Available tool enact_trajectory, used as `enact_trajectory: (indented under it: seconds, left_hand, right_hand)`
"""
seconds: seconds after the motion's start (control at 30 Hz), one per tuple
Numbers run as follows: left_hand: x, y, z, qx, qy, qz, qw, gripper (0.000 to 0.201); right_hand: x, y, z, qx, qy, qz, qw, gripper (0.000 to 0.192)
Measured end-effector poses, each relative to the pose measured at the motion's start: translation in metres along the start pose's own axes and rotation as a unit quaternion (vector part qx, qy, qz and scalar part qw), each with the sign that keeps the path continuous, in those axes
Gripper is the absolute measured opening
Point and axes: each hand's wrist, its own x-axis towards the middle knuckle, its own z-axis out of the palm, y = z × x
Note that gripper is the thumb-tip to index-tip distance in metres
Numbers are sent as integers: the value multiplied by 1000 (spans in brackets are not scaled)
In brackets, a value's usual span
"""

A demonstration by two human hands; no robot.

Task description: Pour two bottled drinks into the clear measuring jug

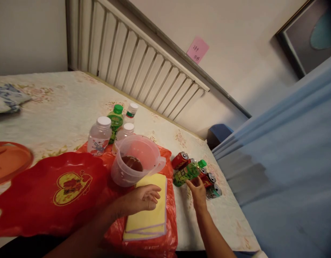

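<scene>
**Right hand at green bottle; left hand resting on yellow pad**

Right hand [199, 190] reaches to a green-capped bottle [189, 172] lying on its side on the worktop [74, 104], at its right part. Fingertips touch the underside of the bottle; whether the grip is closed on it cannot be told. The bottle lies over a cluster of drink cans [208, 179], red and one greenish, also on their sides.

Left hand [142, 199] rests palm down, fingers loosely curled and holding nothing, on a yellow pad [151, 218]. The pad sits on a red plastic bag [169, 229].

Just beyond the pad stands a clear plastic jug [135, 161] with dark liquid in the bottom. Behind it stand four upright bottles [114, 125]. A red heart-marked tray [47, 193] lies to the left, near an orange plate [9, 159].
</scene>
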Motion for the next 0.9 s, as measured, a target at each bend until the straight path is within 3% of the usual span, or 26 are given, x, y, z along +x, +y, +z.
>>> enact_trajectory:
  seconds: [0.13, 0.4, 0.7, 0.9]
  left_hand:
    - [-1, 1, -1, 7, -7, 5, 1000, 66]
    - [-2, 3, 1, 14, -4, -10, 1000, 69]
    - [-2, 5, 2, 18, -12, -20, 1000, 67]
    - [-2, 4, 1, 14, -19, -18, 1000, 69]
  right_hand:
    - [-16, 14, 25, -55, 50, 57, 996, 51]
    - [-22, 15, 59, -113, 98, 67, 986, 46]
    - [-19, 21, 52, -73, 57, 33, 995, 41]
    - [-21, 20, 48, -17, 31, 23, 999, 48]
